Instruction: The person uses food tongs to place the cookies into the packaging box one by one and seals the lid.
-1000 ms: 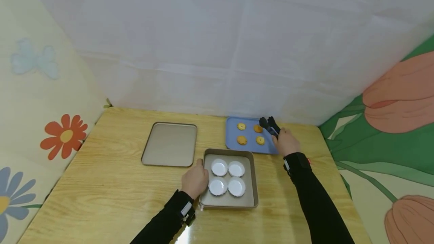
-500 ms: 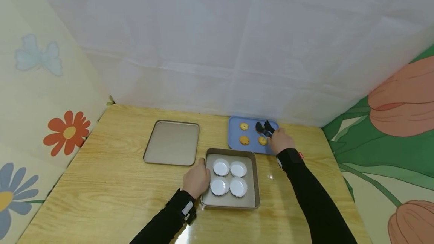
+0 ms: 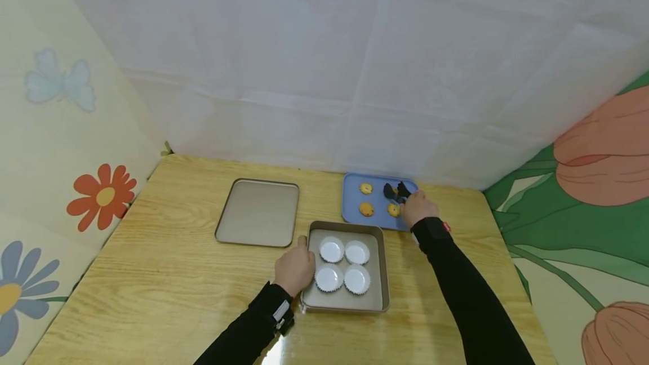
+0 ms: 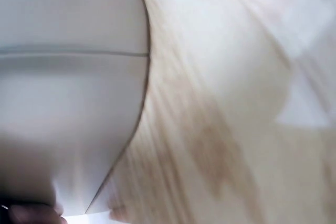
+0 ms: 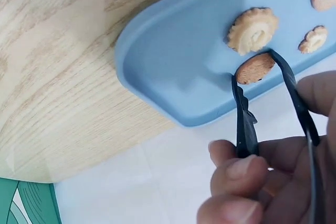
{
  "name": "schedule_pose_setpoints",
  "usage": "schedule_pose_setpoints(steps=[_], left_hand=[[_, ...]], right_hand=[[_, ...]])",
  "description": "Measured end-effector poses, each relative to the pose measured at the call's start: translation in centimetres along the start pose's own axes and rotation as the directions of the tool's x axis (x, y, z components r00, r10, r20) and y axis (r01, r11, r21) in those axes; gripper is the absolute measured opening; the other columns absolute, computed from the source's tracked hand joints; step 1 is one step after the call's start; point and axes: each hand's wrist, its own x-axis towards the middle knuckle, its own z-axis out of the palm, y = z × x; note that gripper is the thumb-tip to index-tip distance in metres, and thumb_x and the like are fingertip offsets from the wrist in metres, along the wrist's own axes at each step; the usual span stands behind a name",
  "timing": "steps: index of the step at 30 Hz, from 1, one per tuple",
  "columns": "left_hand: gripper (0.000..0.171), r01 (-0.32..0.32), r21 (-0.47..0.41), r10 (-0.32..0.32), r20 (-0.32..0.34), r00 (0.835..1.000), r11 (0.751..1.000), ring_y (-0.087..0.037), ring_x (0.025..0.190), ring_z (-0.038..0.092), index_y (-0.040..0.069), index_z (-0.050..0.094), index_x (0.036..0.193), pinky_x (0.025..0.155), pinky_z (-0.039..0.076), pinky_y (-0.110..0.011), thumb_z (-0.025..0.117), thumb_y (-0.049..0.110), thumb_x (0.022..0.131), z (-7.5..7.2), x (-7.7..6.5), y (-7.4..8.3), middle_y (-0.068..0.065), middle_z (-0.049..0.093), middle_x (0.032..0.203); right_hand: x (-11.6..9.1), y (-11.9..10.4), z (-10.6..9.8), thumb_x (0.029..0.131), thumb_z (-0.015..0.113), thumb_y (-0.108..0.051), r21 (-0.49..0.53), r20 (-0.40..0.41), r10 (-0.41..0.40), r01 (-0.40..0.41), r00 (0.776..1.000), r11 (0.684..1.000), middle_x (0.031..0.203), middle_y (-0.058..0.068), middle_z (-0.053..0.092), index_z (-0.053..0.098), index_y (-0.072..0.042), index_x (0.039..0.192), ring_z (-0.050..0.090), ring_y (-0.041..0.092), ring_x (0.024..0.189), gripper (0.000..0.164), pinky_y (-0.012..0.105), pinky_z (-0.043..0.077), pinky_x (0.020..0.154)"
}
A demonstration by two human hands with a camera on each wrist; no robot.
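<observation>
My left hand point(image 3: 294, 268) grips the left wall of a square metal baking pan point(image 3: 375, 293). Several white fluted baking cups point(image 3: 357, 279) stand inside that pan. In the left wrist view, the pan point(image 4: 73, 98) is blurred and fingertips show low at the left. My right hand point(image 3: 419, 209) holds black tongs point(image 5: 244, 124) over a blue tray point(image 5: 173, 61). The tips of the tongs sit at either end of a brown speckled cookie point(image 5: 255, 68). Beside it lies a pale ring-shaped cookie point(image 5: 253, 31). In the head view the tongs largely hide the brown cookie.
A flat, square metal tray or lid point(image 3: 258, 213) lies to the left on the wooden table point(image 3: 177, 275). More cookies point(image 3: 366, 209) rest on the blue tray's left half. A white sheet point(image 3: 253, 72) hangs behind the table.
My right hand has brought the tongs left and down onto the brown cookie at the tray's back right. My left hand stays on the pan. The head view has shifted slightly.
</observation>
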Motion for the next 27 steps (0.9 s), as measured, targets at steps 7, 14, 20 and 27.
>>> schedule_pose_setpoints(steps=[7,14,20,27], left_hand=[[0.042,0.006,-0.007,-0.006,0.011,1.000,1.000,-0.023,0.046,0.049,-0.004,0.046,0.124,0.040,0.036,-0.037,0.042,0.017,0.088,-0.2,-0.1,0.0,-0.014,0.058,0.064],[0.043,0.007,-0.013,-0.007,0.024,1.000,1.000,-0.024,0.049,0.051,-0.003,0.046,0.124,0.042,0.037,-0.038,0.041,0.018,0.088,-0.1,0.0,0.0,-0.016,0.061,0.070],[0.042,0.004,-0.018,-0.004,0.024,1.000,1.000,-0.023,0.047,0.049,-0.003,0.046,0.124,0.041,0.036,-0.038,0.042,0.018,0.088,0.1,0.1,0.0,-0.015,0.059,0.066],[0.041,0.004,-0.014,-0.003,0.011,1.000,1.000,-0.023,0.046,0.048,-0.003,0.047,0.122,0.040,0.035,-0.037,0.042,0.018,0.087,0.0,0.1,-0.1,-0.014,0.059,0.065]], right_hand=[[0.7,0.5,-0.8,0.089,0.056,-0.026,0.050,0.067,-0.056,0.053,0.996,0.997,0.078,0.019,0.061,0.063,0.005,0.077,0.060,0.029,0.063,0.034,0.042,0.048,0.055],[0.7,1.1,-0.7,0.089,0.057,-0.022,0.061,0.048,-0.119,0.116,0.992,0.991,0.064,0.013,0.055,0.062,0.003,0.074,0.055,0.026,0.054,0.030,0.040,0.045,0.053],[0.2,1.6,-0.9,0.090,0.054,-0.021,0.122,0.011,-0.113,0.111,0.993,0.986,0.065,0.013,0.053,0.058,0.003,0.074,0.053,0.025,0.054,0.029,0.039,0.042,0.052],[-2.5,1.6,-2.1,0.091,0.053,-0.023,0.122,-0.160,-0.174,0.195,0.972,0.973,0.083,0.023,0.057,0.056,0.011,0.102,0.056,0.032,0.064,0.036,0.042,0.044,0.057]])
